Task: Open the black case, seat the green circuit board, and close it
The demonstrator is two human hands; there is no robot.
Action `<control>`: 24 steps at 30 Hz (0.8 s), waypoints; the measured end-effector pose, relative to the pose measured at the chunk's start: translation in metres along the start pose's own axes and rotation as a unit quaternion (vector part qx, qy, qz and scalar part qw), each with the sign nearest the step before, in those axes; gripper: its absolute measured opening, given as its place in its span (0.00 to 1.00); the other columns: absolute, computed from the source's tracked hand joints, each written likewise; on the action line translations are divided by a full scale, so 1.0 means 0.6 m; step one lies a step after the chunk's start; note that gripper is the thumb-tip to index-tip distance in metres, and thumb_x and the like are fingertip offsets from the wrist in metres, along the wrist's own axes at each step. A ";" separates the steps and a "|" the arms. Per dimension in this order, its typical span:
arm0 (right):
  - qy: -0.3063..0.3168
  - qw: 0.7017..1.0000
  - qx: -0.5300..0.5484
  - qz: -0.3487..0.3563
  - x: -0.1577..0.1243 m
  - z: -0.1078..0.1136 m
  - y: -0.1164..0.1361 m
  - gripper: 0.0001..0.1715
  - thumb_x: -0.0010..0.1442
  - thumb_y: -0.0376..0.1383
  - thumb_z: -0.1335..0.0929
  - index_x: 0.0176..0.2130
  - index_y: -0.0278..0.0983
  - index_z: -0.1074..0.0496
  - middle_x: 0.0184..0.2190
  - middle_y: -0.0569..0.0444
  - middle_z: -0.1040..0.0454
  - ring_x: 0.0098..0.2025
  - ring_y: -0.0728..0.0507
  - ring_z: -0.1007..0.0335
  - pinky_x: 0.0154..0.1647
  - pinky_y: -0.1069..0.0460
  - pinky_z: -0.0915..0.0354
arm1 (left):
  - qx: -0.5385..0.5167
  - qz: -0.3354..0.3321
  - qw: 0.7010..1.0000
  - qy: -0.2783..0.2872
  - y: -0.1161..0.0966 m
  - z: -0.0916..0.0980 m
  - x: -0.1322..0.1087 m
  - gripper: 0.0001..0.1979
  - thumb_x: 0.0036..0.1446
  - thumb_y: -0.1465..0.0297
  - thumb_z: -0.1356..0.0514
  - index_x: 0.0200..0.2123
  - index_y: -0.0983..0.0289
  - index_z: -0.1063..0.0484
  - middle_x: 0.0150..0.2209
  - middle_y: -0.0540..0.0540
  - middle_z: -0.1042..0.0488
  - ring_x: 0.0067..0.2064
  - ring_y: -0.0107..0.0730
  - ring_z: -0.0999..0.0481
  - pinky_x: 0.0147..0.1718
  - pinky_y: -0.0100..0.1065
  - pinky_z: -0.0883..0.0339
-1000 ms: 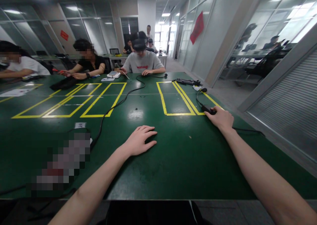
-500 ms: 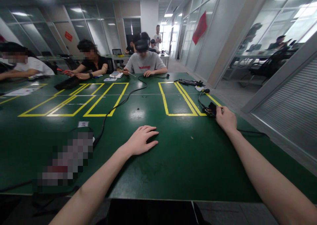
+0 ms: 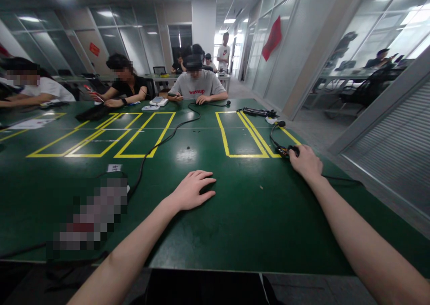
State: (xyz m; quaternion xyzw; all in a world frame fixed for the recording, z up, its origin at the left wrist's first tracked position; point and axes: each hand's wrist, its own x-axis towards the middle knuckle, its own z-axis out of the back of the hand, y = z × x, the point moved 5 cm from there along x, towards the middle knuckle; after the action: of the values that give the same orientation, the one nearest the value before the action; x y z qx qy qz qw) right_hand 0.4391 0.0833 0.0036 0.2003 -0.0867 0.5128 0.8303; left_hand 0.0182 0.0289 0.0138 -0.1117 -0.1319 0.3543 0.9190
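My left hand (image 3: 193, 191) lies on the green tabletop (image 3: 235, 224) with its fingers spread, holding nothing. Farther forward on the right, my right hand (image 3: 306, 164) is closed around the near end of a small black device with wiring (image 3: 284, 151). The fingers hide part of it, so its exact kind cannot be made out. A black cable (image 3: 271, 135) runs from the device to a round black end piece (image 3: 280, 123) just beyond it. Another dark cord (image 3: 342, 179) extends to the right from behind my right wrist.
Yellow tape rectangles (image 3: 247, 156) mark the table. A long black cable (image 3: 144, 161) crosses it on the left, near a blurred-out long object (image 3: 96, 211). Beyond lie a folded black tripod-like item (image 3: 258, 112) and a white device (image 3: 158, 101). Several people sit across the table.
The black device in my right hand has tipped down lower towards the table, and the hand has shifted slightly left. My left hand has stayed in place.
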 end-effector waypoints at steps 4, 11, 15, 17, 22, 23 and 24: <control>0.011 1.000 -0.010 -0.002 -0.007 0.014 0.021 0.24 0.65 0.47 0.35 0.50 0.37 0.19 0.57 0.41 0.27 0.46 0.33 0.24 0.41 0.43 0.30 | -0.007 -0.004 1.000 -0.004 0.001 -0.001 0.000 0.20 0.68 0.59 0.41 0.60 0.57 0.27 0.65 0.58 0.30 0.66 0.45 0.33 0.65 0.49 0.41; 0.012 0.997 0.024 0.072 -0.004 0.010 0.032 0.21 0.62 0.44 0.34 0.46 0.38 0.17 0.50 0.44 0.22 0.46 0.34 0.25 0.38 0.46 0.30 | -0.008 -0.003 1.000 -0.007 0.001 0.001 0.000 0.19 0.68 0.60 0.40 0.58 0.58 0.25 0.64 0.59 0.29 0.64 0.46 0.31 0.64 0.50 0.39; 0.012 0.995 0.062 0.079 -0.005 0.015 0.031 0.20 0.61 0.44 0.33 0.45 0.37 0.18 0.45 0.45 0.19 0.45 0.34 0.25 0.42 0.45 0.29 | -0.004 -0.004 1.000 -0.010 0.000 0.002 0.000 0.19 0.68 0.60 0.40 0.58 0.57 0.25 0.63 0.58 0.28 0.64 0.45 0.31 0.65 0.49 0.39; 0.012 0.994 0.066 0.085 -0.006 0.018 0.035 0.19 0.62 0.42 0.34 0.44 0.37 0.18 0.44 0.44 0.19 0.46 0.34 0.25 0.44 0.44 0.30 | -0.004 0.001 1.000 -0.005 0.001 0.001 0.000 0.19 0.67 0.60 0.40 0.58 0.59 0.25 0.63 0.59 0.28 0.64 0.45 0.31 0.65 0.49 0.39; 0.032 0.997 0.009 0.069 -0.006 0.014 0.039 0.17 0.63 0.40 0.35 0.45 0.36 0.21 0.47 0.41 0.22 0.47 0.33 0.25 0.44 0.44 0.30 | -0.008 -0.002 1.000 -0.008 0.000 0.000 0.001 0.18 0.67 0.60 0.40 0.58 0.58 0.25 0.63 0.59 0.28 0.64 0.45 0.31 0.64 0.49 0.38; 0.033 0.998 -0.005 0.054 -0.005 0.013 0.036 0.17 0.63 0.41 0.35 0.45 0.36 0.22 0.47 0.40 0.22 0.47 0.33 0.25 0.43 0.43 0.30 | -0.009 -0.002 1.000 -0.008 0.000 0.000 0.001 0.18 0.67 0.60 0.40 0.58 0.58 0.25 0.63 0.59 0.28 0.64 0.45 0.31 0.64 0.49 0.38; 0.032 0.998 -0.012 0.045 -0.003 0.011 0.033 0.17 0.63 0.43 0.34 0.44 0.36 0.22 0.47 0.39 0.22 0.46 0.32 0.24 0.41 0.43 0.31 | -0.010 -0.001 1.000 -0.008 0.000 0.000 0.001 0.19 0.67 0.60 0.39 0.58 0.59 0.25 0.63 0.59 0.28 0.64 0.45 0.31 0.64 0.49 0.38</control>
State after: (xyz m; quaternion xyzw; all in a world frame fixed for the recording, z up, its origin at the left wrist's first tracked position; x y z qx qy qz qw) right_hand 0.4210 0.0867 0.0140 0.1701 -0.0752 0.5548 0.8109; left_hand 0.0186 0.0293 0.0138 -0.1177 -0.1427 0.3529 0.9172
